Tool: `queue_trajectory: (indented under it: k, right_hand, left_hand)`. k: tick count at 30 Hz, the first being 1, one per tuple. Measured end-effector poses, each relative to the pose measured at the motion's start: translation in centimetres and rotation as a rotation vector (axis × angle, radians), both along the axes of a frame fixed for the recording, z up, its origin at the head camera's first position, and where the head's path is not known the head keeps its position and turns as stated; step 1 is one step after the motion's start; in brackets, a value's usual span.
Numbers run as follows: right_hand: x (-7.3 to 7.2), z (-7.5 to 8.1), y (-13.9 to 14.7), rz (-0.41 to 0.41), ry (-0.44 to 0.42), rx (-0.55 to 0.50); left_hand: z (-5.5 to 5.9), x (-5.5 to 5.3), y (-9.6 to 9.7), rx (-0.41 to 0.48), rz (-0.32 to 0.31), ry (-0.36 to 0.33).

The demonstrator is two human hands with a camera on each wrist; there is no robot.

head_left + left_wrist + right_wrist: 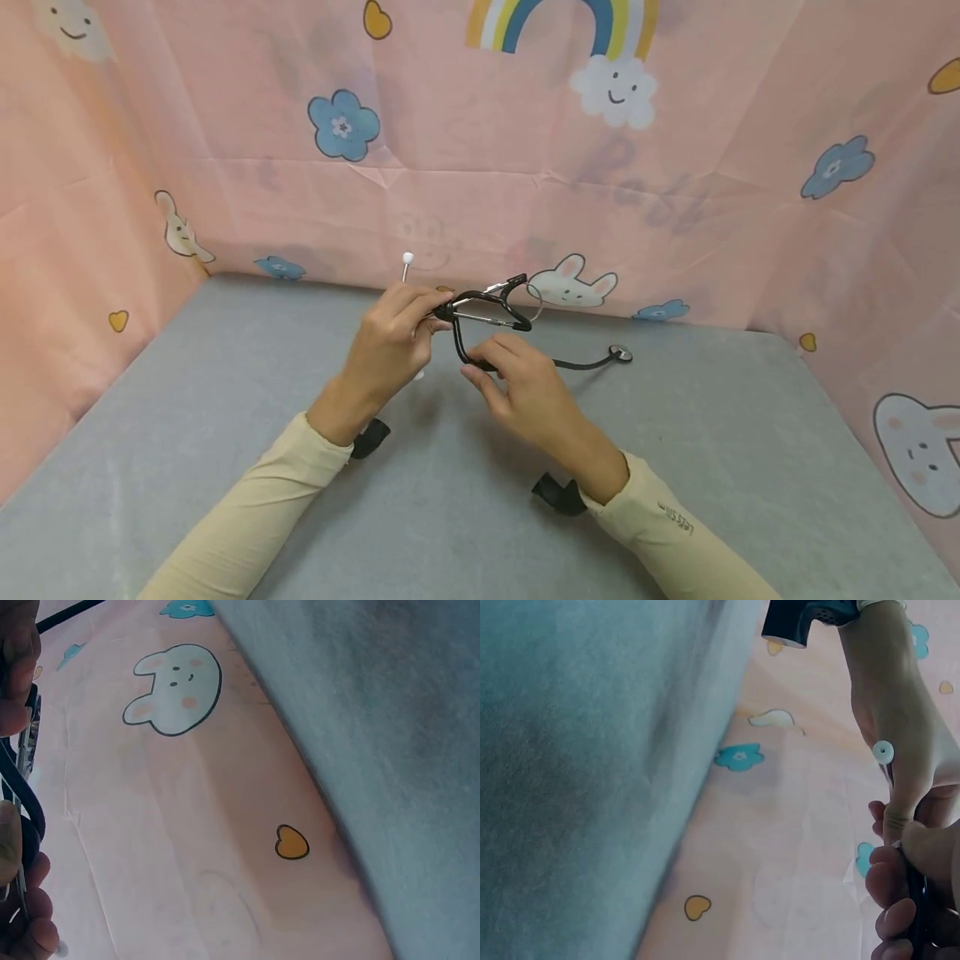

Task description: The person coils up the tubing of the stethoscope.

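A stethoscope [480,320] with black tubing and metal ear tubes is held up above the grey table. My left hand [393,333] grips it where the ear tubes meet the black tubing. One white ear tip [408,258] sticks up beyond that hand; the other shows below it, and one ear tip [883,752] appears in the right wrist view. My right hand [525,387] pinches the tubing [916,900] between thumb and fingers. From there the tube runs right to the round metal chestpiece [619,353]. The left wrist view catches only fingers [41,937] and tubing at its edge.
The grey table [225,433] reaches back to a pink cloth backdrop [450,192] printed with rabbits, flowers and a rainbow. Cloth also rises along both sides. Black wrist devices [558,495] sit under both cream sleeves [667,533].
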State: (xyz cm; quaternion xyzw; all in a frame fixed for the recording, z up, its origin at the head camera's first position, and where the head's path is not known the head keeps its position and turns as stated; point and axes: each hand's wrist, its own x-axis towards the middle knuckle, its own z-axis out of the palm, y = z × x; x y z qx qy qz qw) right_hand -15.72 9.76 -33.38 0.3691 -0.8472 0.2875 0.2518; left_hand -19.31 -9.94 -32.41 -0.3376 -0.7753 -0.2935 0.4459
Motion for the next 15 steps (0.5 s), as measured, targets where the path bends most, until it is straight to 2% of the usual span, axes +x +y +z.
queue_trajectory:
  k: [7,11,15]
  right_hand:
    - [-0.1,0.1,0.1,0.021,0.056,0.041]
    - [-0.2,0.2,0.5,0.000,0.071,0.079]
    - [-0.3,0.6,1.1,-0.039,0.046,0.102]
  left_hand:
    - [-0.2,0.2,0.2,0.053,0.007,-0.120]
    - [-0.4,0.2,0.2,0.045,0.038,-0.131]
    - [-0.4,0.1,0.2,0.045,0.056,-0.117]
